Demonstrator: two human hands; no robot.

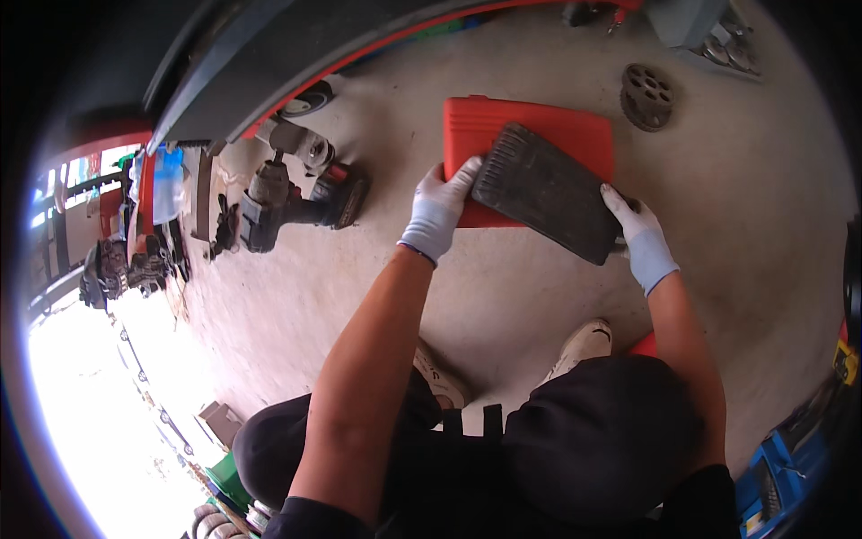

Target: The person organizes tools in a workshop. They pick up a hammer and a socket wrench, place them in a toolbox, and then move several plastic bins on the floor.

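Observation:
A flat black plastic case (548,193), ribbed at one end, slants with its right end nearer me. Both of my white-gloved hands grip it. My left hand (440,205) is closed at its ribbed left end, the thumb on top. My right hand (636,226) closes around its lower right end, fingers partly hidden beneath. Behind and under it is a larger red plastic case (503,117). The left hand's fingers also meet the red case's left edge; whether they grip it too I cannot tell. The cases' contents do not show.
Left on the concrete floor (395,135) is a cordless impact wrench (285,199). A dark toothed pulley (648,90) lies at the far right. Black machinery with a red edge (350,61) overhangs the upper left. A blue toolbox (779,476) sits at the lower right.

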